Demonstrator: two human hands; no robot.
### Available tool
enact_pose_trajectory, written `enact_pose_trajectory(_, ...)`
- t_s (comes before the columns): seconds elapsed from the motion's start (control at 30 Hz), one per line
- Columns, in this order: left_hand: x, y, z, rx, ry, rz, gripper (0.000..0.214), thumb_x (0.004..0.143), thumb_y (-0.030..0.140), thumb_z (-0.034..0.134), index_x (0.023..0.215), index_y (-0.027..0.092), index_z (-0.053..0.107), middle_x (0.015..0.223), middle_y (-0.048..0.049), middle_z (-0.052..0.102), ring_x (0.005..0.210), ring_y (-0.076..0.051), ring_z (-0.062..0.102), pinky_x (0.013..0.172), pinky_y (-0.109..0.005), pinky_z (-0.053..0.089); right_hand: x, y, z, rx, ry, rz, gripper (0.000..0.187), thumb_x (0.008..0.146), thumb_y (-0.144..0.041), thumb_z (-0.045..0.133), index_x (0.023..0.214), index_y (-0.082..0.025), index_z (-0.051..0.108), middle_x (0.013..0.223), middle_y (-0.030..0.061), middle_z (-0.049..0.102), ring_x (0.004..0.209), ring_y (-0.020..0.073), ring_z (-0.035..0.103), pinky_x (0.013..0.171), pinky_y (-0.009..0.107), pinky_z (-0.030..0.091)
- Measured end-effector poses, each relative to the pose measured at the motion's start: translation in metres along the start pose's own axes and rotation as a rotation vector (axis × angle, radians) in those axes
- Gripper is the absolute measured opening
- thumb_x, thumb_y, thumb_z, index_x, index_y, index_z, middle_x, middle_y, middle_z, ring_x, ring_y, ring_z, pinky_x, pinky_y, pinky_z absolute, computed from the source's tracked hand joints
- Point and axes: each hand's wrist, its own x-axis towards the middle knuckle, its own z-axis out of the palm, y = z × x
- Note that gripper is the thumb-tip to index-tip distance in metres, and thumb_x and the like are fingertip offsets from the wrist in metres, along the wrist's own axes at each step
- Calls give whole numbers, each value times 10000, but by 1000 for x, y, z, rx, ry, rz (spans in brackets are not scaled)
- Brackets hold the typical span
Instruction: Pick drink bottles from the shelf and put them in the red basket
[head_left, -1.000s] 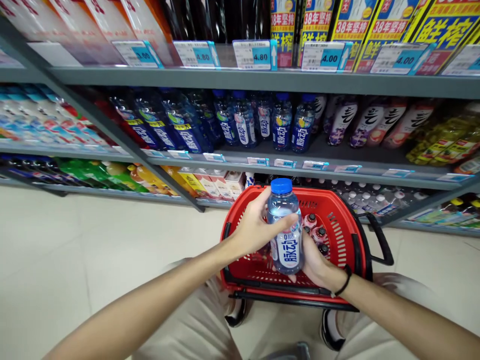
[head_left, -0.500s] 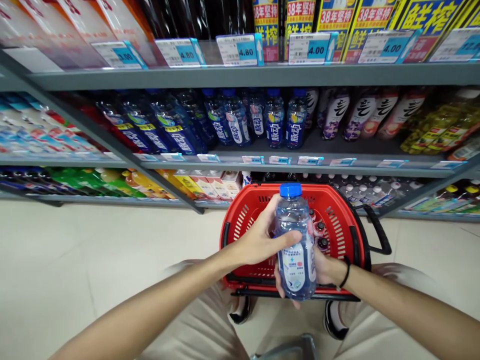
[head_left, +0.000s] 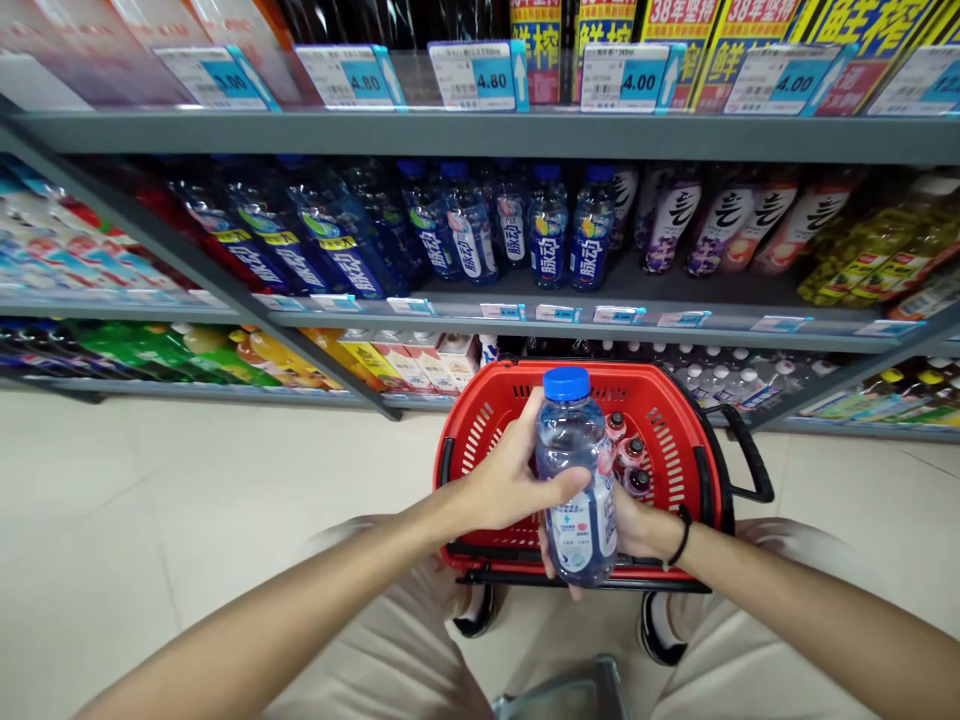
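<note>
Both my hands hold one clear drink bottle [head_left: 574, 480] with a blue cap, upright above the near edge of a red shopping basket [head_left: 679, 455]. My left hand [head_left: 504, 480] wraps the bottle's upper body from the left. My right hand [head_left: 636, 520] cups the lower part from behind, mostly hidden by the bottle, with a black band on its wrist. The white label's back faces me. Several small bottles with dark caps stand inside the basket.
Grey store shelves [head_left: 525, 135] run across the view with price tags and rows of blue-labelled bottles [head_left: 547, 225]. Purple and pink bottles stand to their right. Pale floor tiles [head_left: 150, 500] lie to the left. The basket's black handle [head_left: 746, 455] sticks out right.
The bottle has been turned in my hands, so its back label now faces me instead of the blue front. It sits slightly lower and nearer. The view has tilted a little.
</note>
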Motion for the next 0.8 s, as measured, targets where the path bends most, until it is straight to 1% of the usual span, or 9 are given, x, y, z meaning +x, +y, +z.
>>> enact_pose_trajectory(0.1, 1, 0, 0, 6, 16, -5, 666, 880, 360, 703, 1410, 182, 341, 1080, -113, 663, 993, -250, 673, 828, -349, 568, 0, -2, 3, 8, 0, -23, 876, 748, -943, 426, 949, -125, 668, 921, 164, 715, 944, 310, 697, 810, 462, 583)
enact_pose_trajectory(0.17, 2, 0, 1, 8, 20, -13, 686, 881, 365, 701, 1421, 174, 323, 1062, -110, 662, 982, -247, 671, 825, -348, 567, -1, -5, 6, -11, 21, -46, 850, 735, -933, 462, 934, -131, 662, 918, 160, 715, 953, 312, 695, 808, 463, 584)
enact_pose_trajectory(0.27, 3, 1, 2, -2, 19, -11, 707, 887, 376, 697, 1437, 167, 306, 1089, -120, 654, 983, -243, 666, 860, -363, 563, -1, -11, 12, -71, 66, -81, 800, 769, -901, 443, 906, -139, 644, 908, 159, 711, 979, 314, 691, 813, 465, 582)
enact_pose_trajectory(0.33, 3, 1, 2, -23, 24, -4, 690, 892, 393, 696, 1431, 171, 326, 1118, -124, 648, 985, -239, 663, 879, -365, 559, -2, -14, 16, -123, 95, -95, 776, 789, -885, 419, 891, -145, 629, 908, 161, 709, 996, 313, 688, 817, 467, 580)
enact_pose_trajectory(0.5, 2, -2, 4, -52, 46, -8, 667, 901, 414, 695, 1425, 180, 354, 1093, -110, 648, 960, -225, 654, 861, -343, 556, -3, -21, 26, -177, 131, -114, 746, 775, -872, 454, 877, -150, 609, 908, 163, 708, 999, 313, 684, 826, 477, 579)
enact_pose_trajectory(0.67, 1, -2, 3, -36, 48, -25, 677, 902, 408, 692, 1436, 185, 341, 1074, -103, 640, 945, -221, 639, 840, -335, 551, -3, -20, 26, -161, 138, -125, 758, 752, -880, 485, 899, -148, 621, 927, 161, 713, 998, 314, 684, 841, 486, 575)
enact_pose_trajectory(0.8, 0, -2, 3, -38, 48, -27, 708, 895, 398, 697, 1455, 174, 326, 1070, -102, 629, 944, -218, 634, 848, -336, 548, -2, -15, 20, -143, 145, -112, 768, 766, -882, 458, 921, -149, 630, 957, 163, 715, 1009, 315, 684, 846, 490, 573)
